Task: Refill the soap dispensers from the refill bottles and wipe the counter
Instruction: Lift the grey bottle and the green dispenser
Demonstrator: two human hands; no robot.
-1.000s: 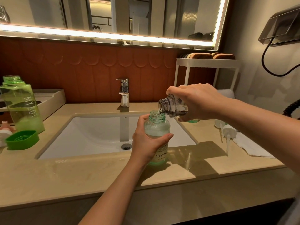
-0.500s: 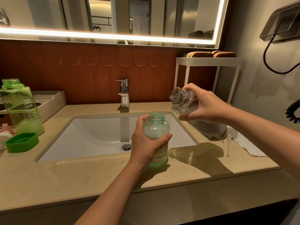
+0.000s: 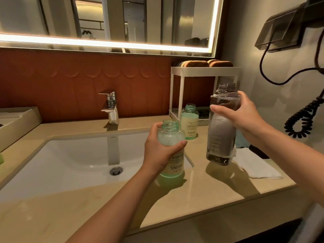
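Observation:
My left hand [image 3: 158, 151] grips an uncapped green-tinted soap dispenser bottle [image 3: 172, 160] labelled YAPING, standing on the beige counter [image 3: 105, 214] at the sink's right rim. My right hand [image 3: 243, 114] holds a tall clear refill bottle [image 3: 220, 135] upright, uncapped, just above the counter, to the right of the dispenser. A little liquid shows at its bottom. A second open green dispenser bottle [image 3: 189, 124] stands behind, near the rack.
A white cloth [image 3: 254, 165] lies on the counter at the right. The white sink [image 3: 73, 160] and chrome tap [image 3: 110, 107] sit centre left. A white rack [image 3: 205, 71] with sponges stands at the back right. A coiled black cord [image 3: 305, 120] hangs on the right wall.
My right hand has tipped the clear refill bottle back from pouring over the dispenser to upright and moved it right and down. My left hand still holds the dispenser.

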